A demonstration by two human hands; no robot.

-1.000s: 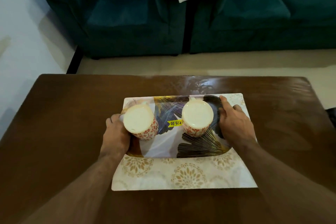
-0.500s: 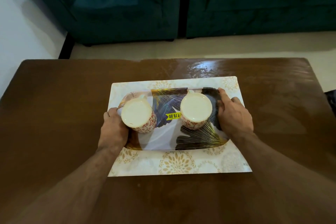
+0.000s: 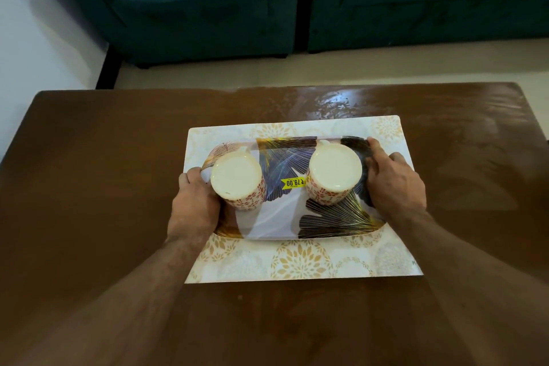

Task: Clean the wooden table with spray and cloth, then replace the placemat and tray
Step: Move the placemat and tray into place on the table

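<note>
A patterned tray (image 3: 279,217) with dark leaf print and a yellow price sticker lies on a white and gold placemat (image 3: 300,261) in the middle of the brown wooden table (image 3: 98,187). Two upturned floral mugs stand on the tray, one at the left (image 3: 236,178) and one at the right (image 3: 335,171). My left hand (image 3: 194,202) grips the tray's left end, partly hidden behind the left mug. My right hand (image 3: 392,181) grips the right end, thumb over the rim. No spray bottle or cloth is in view.
Dark teal sofas (image 3: 208,0) stand beyond the table's far edge, across a strip of pale floor (image 3: 326,65). A white wall (image 3: 38,47) runs along the left. A shiny wet-looking patch (image 3: 335,101) lies on the table behind the placemat.
The view has tilted down and the tray with both mugs sits nearer the placemat's middle. Both hands keep their hold on the tray's ends.
</note>
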